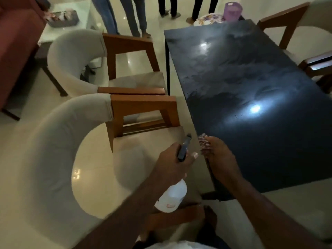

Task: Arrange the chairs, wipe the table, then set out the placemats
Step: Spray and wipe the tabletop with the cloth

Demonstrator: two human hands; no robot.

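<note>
A white spray bottle (172,197) with a dark trigger head is held in the left hand (171,159), the fingers wrapped round its neck and the thumb laid alongside the nozzle, which is pointed toward the near corner of the dark counter (251,78). A patterned cloth (203,141) is gripped in the curled fingers of the right hand (220,155) and is held at the counter's near left edge; whether it is pressed against the surface cannot be told. The counter top is seen streaked with pale, cloudy smears, and two bright ceiling lights are reflected in it. Two cream-upholstered chairs with wooden frames are placed along the counter's left side, turned toward it but set apart from it: the near chair (53,150) just beside the left forearm, and the far chair (71,56) beyond it, their wooden arms almost touching. On the right side, a wooden chair back (287,20) is seen near the far corner, and another wooden arm (316,63) is seen beside the counter's right edge. At the far end, a floral-patterned piece (208,19) and a purple container (232,11) are seen together; it cannot be told whether they rest on the counter. The legs of several standing people (136,17) are visible on the glossy floor beyond.
</note>
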